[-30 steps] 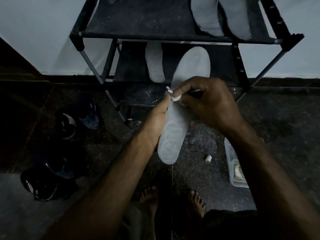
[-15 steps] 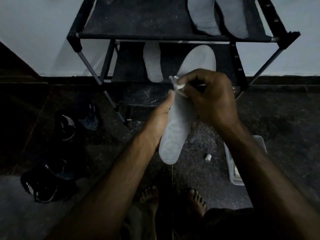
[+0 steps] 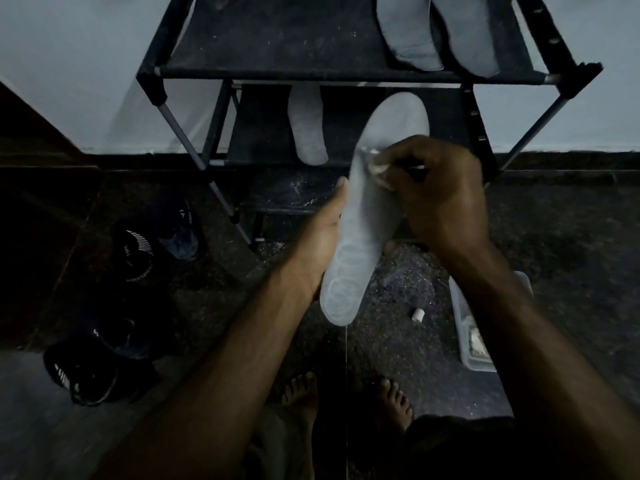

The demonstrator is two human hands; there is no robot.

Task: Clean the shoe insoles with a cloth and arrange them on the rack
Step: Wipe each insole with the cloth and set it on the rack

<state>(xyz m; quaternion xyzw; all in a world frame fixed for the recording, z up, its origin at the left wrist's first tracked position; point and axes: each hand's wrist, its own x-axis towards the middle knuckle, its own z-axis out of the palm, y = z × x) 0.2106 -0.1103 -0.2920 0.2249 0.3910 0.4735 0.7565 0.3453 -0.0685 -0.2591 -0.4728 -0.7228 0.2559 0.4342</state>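
Note:
I hold a pale grey insole (image 3: pixel 363 220) upright in front of the black shoe rack (image 3: pixel 346 74). My left hand (image 3: pixel 322 237) grips its left edge near the middle, thumb along the rim. My right hand (image 3: pixel 440 192) pinches a small white cloth (image 3: pixel 375 168) and presses it against the upper part of the insole. Two grey insoles (image 3: pixel 436 32) lie on the rack's top shelf at the right. Another insole (image 3: pixel 308 129) lies on the shelf below.
Dark shoes (image 3: pixel 135 251) and another pair (image 3: pixel 86 368) sit on the floor at the left. A clear plastic box (image 3: pixel 474 327) stands on the floor at the right, a small white piece (image 3: pixel 417 315) beside it. My bare feet (image 3: pixel 346 400) are at the bottom.
My right hand has slid the cloth up the insole toward its toe end. The insole has tipped slightly to the right; my left hand keeps its grip.

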